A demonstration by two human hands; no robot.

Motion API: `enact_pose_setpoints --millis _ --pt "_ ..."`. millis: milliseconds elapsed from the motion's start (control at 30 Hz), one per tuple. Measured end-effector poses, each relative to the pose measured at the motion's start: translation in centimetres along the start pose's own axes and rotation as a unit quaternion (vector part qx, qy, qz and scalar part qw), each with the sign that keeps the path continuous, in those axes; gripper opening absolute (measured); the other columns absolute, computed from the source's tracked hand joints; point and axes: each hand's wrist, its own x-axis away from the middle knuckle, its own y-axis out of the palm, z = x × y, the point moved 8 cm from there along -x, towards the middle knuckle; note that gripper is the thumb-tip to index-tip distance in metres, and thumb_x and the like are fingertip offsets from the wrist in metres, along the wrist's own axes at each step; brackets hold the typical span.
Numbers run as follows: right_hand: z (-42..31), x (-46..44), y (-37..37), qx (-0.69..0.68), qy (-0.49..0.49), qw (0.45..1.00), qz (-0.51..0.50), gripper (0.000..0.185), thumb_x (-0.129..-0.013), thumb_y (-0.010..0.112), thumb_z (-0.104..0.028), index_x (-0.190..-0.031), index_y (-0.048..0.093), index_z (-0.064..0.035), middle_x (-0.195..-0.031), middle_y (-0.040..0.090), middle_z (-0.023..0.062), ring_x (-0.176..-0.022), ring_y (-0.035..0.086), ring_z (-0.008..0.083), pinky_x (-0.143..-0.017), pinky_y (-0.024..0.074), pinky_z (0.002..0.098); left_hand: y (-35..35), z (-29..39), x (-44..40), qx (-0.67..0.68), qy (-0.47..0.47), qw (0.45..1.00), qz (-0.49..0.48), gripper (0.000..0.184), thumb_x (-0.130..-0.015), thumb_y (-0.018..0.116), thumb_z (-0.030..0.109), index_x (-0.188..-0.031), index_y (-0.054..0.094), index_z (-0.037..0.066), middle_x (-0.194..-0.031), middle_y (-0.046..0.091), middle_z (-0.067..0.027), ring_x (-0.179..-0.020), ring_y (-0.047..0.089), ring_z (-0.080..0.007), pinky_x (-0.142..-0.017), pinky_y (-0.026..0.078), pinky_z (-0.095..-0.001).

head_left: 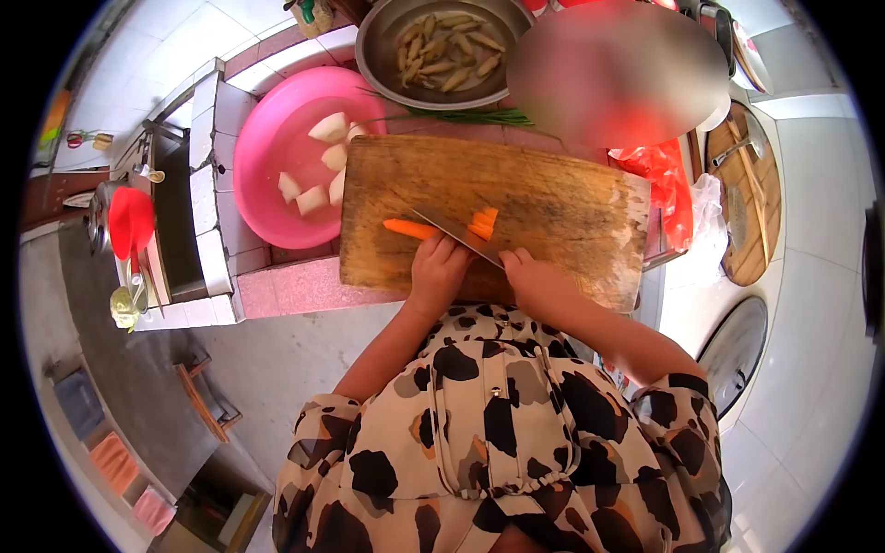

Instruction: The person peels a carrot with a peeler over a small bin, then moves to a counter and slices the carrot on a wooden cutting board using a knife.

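Note:
On the thick wooden cutting board [396, 175] lies an orange carrot [404, 227], its tapered end pointing left. My left hand [439, 270] is closed over the carrot's near part, fingers bent beside the blade. My right hand [536, 279] grips a knife [456, 230] whose handle is hidden in the fist. The blade slants up and left across the board, between the carrot and a small stack of cut carrot pieces [482, 224]. Whether the edge touches the carrot cannot be made out.
A pink basin [253, 175] holding white chunks in water stands left of the board. Behind is a metal bowl [369, 57] with yellowish-brown elongated food. Green stalks [479, 117] lie along the board's far edge. A red plastic bag [671, 189] sits at the right.

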Motion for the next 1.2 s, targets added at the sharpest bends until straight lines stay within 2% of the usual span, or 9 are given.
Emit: enact_pose_setpoints --millis 133,267,367,567,667,867,1067,1133,1200 --pt "0.4 -0.2 0.3 0.020 -0.026 0.999 0.018 0.052 -0.081 0.053 0.000 -0.132 0.043 -0.0038 -0.120 0.053 0.0203 -0.099 0.060 0.0392 -0.083 0.0494 0.0457 -0.1 0.1 0.4 -0.006 0.013 1.000 -0.001 0.027 -0.070 0.075 0.009 -0.096 0.068 0.011 -0.103 0.062 -0.0044 -0.098 0.059 -0.0255 -0.080 0.049 -0.0364" --pt "0.4 2.5 -0.9 0.011 -0.058 0.998 0.014 0.050 -0.081 0.052 0.000 -0.131 0.044 -0.0039 -0.118 0.054 0.0197 -0.097 0.061 0.0396 -0.082 0.0495 0.0464 -0.5 0.3 0.0 -0.001 0.019 1.000 0.022 0.026 -0.069 0.075 0.007 -0.094 0.068 0.010 -0.101 0.062 -0.0048 -0.095 0.059 -0.0259 -0.080 0.049 -0.0372" --pt "0.2 1.2 -0.2 -0.007 -0.004 1.000 -0.007 0.049 -0.080 0.054 -0.001 -0.129 0.047 -0.0029 -0.113 0.057 0.0204 -0.098 0.061 0.0398 -0.082 0.0494 0.0464 -0.3 0.3 -0.1 0.016 0.012 1.000 0.022 0.022 -0.070 0.074 0.004 -0.091 0.068 0.009 -0.098 0.062 -0.0061 -0.093 0.060 -0.0273 -0.080 0.049 -0.0385" --pt "0.9 -0.2 -0.5 -0.027 -0.048 0.997 0.058 0.045 -0.081 0.052 0.000 -0.127 0.048 -0.0011 -0.110 0.057 0.0208 -0.099 0.061 0.0401 -0.083 0.0490 0.0471 -0.3 0.0 1.3 0.020 0.007 1.000 -0.008 0.019 -0.071 0.073 0.004 -0.088 0.068 0.008 -0.096 0.062 -0.0062 -0.092 0.060 -0.0275 -0.078 0.049 -0.0380" --pt "0.8 2.0 -0.5 -0.004 -0.068 0.997 0.030 0.047 -0.081 0.054 0.001 -0.127 0.047 -0.0007 -0.114 0.055 0.0210 -0.099 0.061 0.0400 -0.082 0.0496 0.0468 -0.5 0.0 1.2 0.018 0.015 1.000 0.006 0.020 -0.071 0.071 0.005 -0.090 0.068 0.008 -0.096 0.061 -0.0060 -0.093 0.059 -0.0268 -0.079 0.049 -0.0372" --pt "-1.9 -1.0 0.9 0.062 -0.008 0.997 -0.034 0.048 -0.079 0.058 -0.001 -0.125 0.043 -0.0001 -0.113 0.053 0.0209 -0.097 0.063 0.0395 -0.080 0.0522 0.0447 0.2 -0.3 1.8 -0.028 0.006 0.999 -0.019 0.022 -0.072 0.065 0.010 -0.095 0.068 0.011 -0.105 0.060 -0.0049 -0.102 0.057 -0.0246 -0.085 0.047 -0.0365" --pt "2.3 -1.6 1.6 -0.046 -0.041 0.997 0.040 0.042 -0.082 0.054 -0.003 -0.124 0.048 -0.0022 -0.115 0.057 0.0228 -0.099 0.061 0.0410 -0.083 0.0500 0.0463 -2.1 -0.7 0.0 -0.093 0.041 0.992 -0.079 0.031 -0.076 0.068 0.013 -0.107 0.066 0.016 -0.108 0.060 -0.0050 -0.103 0.056 -0.0264 -0.092 0.043 -0.0408" --pt "4.1 -1.3 0.4 -0.034 0.005 0.997 0.062 0.040 -0.084 0.052 -0.004 -0.124 0.049 -0.0035 -0.116 0.059 0.0226 -0.099 0.061 0.0412 -0.083 0.0496 0.0473 -0.3 -2.1 0.0 -0.092 0.097 0.982 -0.133 0.033 -0.076 0.068 0.014 -0.108 0.064 0.015 -0.110 0.060 -0.0048 -0.105 0.055 -0.0263 -0.094 0.041 -0.0435" --pt "5.1 -1.1 -0.7 -0.030 0.036 0.996 0.075 0.040 -0.085 0.050 -0.005 -0.124 0.049 -0.0045 -0.116 0.059 0.0225 -0.099 0.061 0.0411 -0.083 0.0495 0.0478 0.3 -2.7 -1.2 -0.063 0.102 0.987 -0.106 0.034 -0.074 0.069 0.014 -0.107 0.064 0.014 -0.109 0.060 -0.0047 -0.106 0.055 -0.0258 -0.094 0.041 -0.0435"
